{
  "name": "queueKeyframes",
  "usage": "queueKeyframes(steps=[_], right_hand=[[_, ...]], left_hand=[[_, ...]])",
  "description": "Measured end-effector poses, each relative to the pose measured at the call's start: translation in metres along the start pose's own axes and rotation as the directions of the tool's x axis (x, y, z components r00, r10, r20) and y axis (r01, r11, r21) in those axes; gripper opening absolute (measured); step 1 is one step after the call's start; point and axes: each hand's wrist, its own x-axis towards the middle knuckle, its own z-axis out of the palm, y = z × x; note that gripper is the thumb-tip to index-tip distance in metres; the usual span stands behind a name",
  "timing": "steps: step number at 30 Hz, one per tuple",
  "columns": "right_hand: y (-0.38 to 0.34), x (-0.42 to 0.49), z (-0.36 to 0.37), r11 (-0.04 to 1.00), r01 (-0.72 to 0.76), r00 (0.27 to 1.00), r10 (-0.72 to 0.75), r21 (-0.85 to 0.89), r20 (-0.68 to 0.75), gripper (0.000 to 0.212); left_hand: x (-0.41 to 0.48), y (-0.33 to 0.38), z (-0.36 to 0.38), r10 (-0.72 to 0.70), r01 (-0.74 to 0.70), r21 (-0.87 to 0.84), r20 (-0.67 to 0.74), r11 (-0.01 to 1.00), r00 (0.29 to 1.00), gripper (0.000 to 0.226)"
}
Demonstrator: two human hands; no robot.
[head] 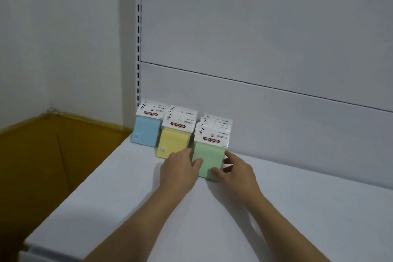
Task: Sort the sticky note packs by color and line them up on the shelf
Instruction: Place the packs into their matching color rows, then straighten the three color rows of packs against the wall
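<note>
Both your hands are on the front square pastel-green sticky note pack (209, 160), which stands upright on the smooth white metal shelf (297, 208).
It has a glossy white "STICKY NOTE" header card, with like packs filed behind it. The yellow paper pack (172, 141) stands just left of it, the blue paper pack (145, 132) further left. Your left hand (180, 169) and right hand (236, 171) clasp its sides with curled fingers, thumbs (196, 162) on its face.

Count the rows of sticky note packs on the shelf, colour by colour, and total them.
Blue row: 1
Yellow row: 1
Green row: 1
Total: 3 rows. Packs behind each front one are too hidden to count.
</note>
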Motion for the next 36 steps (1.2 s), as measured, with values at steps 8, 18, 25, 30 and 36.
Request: queueKeyframes(steps=[8,18,25,30,36], right_hand=[[-0.003,-0.002,0.013,0.996,-0.068,0.997,0.066,-0.052,-0.043,0.038],[-0.005,0.000,0.015,0.990,-0.089,0.995,0.083,-0.108,-0.056,0.037],[-0.014,-0.002,0.001,0.961,-0.184,0.983,0.173,-0.205,-0.068,0.078],[-0.024,-0.019,-0.028,0.947,-0.086,0.991,0.048,-0.309,-0.127,0.091],[-0.033,-0.031,-0.063,0.943,-0.004,0.987,-0.050,-0.333,-0.154,0.087]], left_hand=[[0.000,0.002,-0.003,0.020,-0.009,-0.109,0.103,0.994,0.994,0.031],[0.004,-0.003,0.002,0.070,-0.050,-0.182,0.103,0.982,0.992,0.027],[0.002,-0.004,-0.014,0.093,-0.093,-0.055,0.005,0.994,0.996,0.041],[0.000,0.009,-0.035,0.255,-0.254,0.086,0.002,0.963,0.967,0.042],[-0.003,0.034,-0.054,0.376,-0.371,0.166,0.001,0.914,0.927,0.054]])
